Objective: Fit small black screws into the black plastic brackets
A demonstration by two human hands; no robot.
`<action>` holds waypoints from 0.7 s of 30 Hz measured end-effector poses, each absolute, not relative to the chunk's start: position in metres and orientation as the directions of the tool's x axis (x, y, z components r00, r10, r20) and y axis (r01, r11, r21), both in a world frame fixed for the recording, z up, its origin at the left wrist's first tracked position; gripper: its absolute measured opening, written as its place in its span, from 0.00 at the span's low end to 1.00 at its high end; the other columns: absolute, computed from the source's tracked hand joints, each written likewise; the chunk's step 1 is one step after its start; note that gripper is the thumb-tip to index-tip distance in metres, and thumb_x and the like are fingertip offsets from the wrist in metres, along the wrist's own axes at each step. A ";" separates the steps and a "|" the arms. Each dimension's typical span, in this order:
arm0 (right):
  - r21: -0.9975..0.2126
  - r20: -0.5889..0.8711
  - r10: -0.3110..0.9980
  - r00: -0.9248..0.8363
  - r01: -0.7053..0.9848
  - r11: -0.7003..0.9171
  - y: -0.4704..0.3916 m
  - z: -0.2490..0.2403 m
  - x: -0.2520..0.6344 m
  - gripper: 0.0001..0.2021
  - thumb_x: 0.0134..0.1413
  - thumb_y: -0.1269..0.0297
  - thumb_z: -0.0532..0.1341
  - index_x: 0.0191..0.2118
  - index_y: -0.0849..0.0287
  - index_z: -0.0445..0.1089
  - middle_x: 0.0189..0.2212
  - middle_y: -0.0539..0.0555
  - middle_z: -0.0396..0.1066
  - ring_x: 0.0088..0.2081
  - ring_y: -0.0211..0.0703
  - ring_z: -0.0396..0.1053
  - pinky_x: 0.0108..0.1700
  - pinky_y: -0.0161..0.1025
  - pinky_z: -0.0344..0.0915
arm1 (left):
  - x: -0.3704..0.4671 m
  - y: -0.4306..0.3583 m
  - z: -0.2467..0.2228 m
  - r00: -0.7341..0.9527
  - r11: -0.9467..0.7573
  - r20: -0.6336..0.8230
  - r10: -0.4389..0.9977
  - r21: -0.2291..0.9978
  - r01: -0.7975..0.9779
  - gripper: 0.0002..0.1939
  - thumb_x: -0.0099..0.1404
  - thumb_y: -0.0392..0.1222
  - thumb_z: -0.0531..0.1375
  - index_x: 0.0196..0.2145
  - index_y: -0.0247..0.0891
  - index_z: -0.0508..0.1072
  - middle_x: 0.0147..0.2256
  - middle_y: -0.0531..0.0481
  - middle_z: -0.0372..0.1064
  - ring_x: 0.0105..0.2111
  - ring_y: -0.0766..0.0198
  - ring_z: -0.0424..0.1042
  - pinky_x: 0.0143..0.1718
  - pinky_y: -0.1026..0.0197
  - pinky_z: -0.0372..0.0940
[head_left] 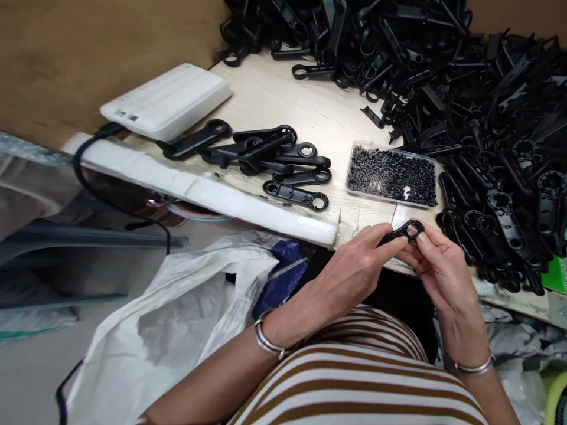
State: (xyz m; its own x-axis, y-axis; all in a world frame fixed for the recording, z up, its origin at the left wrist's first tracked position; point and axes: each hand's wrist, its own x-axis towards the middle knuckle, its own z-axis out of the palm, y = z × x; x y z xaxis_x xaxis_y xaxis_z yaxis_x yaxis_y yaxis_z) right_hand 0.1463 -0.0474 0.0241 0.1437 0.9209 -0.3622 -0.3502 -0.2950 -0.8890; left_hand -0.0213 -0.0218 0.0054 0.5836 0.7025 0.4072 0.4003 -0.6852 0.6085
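Note:
Between both hands, just over the table's front edge, is a black plastic handle part (401, 232) with a ring-shaped end. My left hand (361, 260) pinches its shank end between thumb and fingers. At the ring end, my right hand (436, 254) grips the rim with thumb and fingertips. Parts of the handle are hidden behind the fingers. Behind the hands stands a clear plastic box (349, 188) of small black pieces, too small to name. To the left, several similar black handle parts (296, 195) lie in a loose heap on the table.
A large pile of black plastic parts (482, 112) covers the back and right of the table (283, 88). At the back left sits a white power bank (168, 97) with a black cable (80, 168) hanging over the edge. A white plastic bag (177, 307) is below the table.

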 end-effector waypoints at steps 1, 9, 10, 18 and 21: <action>-0.888 -0.366 0.916 0.164 -0.356 -0.291 -0.048 0.024 0.144 0.15 0.49 0.61 0.70 0.43 0.57 0.76 0.38 0.53 0.78 0.37 0.43 0.77 0.45 0.44 0.76 | -0.021 -0.022 0.005 0.592 -0.686 0.397 0.702 0.602 0.409 0.22 0.65 0.24 0.48 0.53 0.36 0.68 0.50 0.40 0.67 0.50 0.59 0.70 0.48 0.57 0.72; -0.884 -0.372 0.890 0.263 -0.393 -0.254 -0.050 0.019 0.129 0.15 0.49 0.62 0.70 0.44 0.58 0.75 0.40 0.52 0.77 0.38 0.39 0.76 0.42 0.36 0.76 | -0.023 -0.019 0.003 0.594 -0.700 0.400 0.698 0.553 0.452 0.23 0.64 0.23 0.46 0.51 0.37 0.69 0.50 0.40 0.68 0.48 0.58 0.71 0.47 0.53 0.73; -0.882 -0.376 0.892 0.251 -0.393 -0.261 -0.050 0.019 0.130 0.15 0.49 0.62 0.70 0.43 0.58 0.75 0.41 0.53 0.77 0.39 0.39 0.76 0.43 0.37 0.75 | -0.023 -0.019 0.002 0.577 -0.699 0.423 0.699 0.573 0.427 0.21 0.65 0.24 0.47 0.51 0.37 0.69 0.49 0.41 0.69 0.48 0.59 0.72 0.47 0.55 0.73; -0.937 -0.313 0.932 0.181 -0.220 -0.272 -0.051 0.020 0.125 0.16 0.55 0.54 0.64 0.46 0.56 0.69 0.38 0.53 0.76 0.39 0.42 0.75 0.45 0.39 0.73 | -0.018 -0.020 -0.003 0.406 -0.653 0.525 0.748 0.690 0.311 0.13 0.68 0.30 0.57 0.50 0.35 0.66 0.42 0.45 0.74 0.43 0.65 0.75 0.46 0.63 0.72; -0.971 -0.239 0.955 0.175 -0.025 -0.238 -0.049 0.025 0.124 0.13 0.56 0.55 0.62 0.45 0.55 0.68 0.34 0.50 0.74 0.36 0.41 0.73 0.41 0.37 0.72 | -0.016 -0.020 -0.005 0.423 -0.673 0.536 0.731 0.670 0.313 0.12 0.69 0.32 0.55 0.51 0.36 0.66 0.42 0.45 0.74 0.42 0.63 0.76 0.44 0.62 0.73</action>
State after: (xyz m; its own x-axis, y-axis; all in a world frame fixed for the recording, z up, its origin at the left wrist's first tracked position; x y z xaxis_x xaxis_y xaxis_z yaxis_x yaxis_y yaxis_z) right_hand 0.1236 -0.0486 0.0249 0.1748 0.9553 -0.2385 -0.0248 -0.2379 -0.9710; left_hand -0.0157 -0.0196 -0.0055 0.4225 0.7309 0.5359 0.3133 -0.6726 0.6704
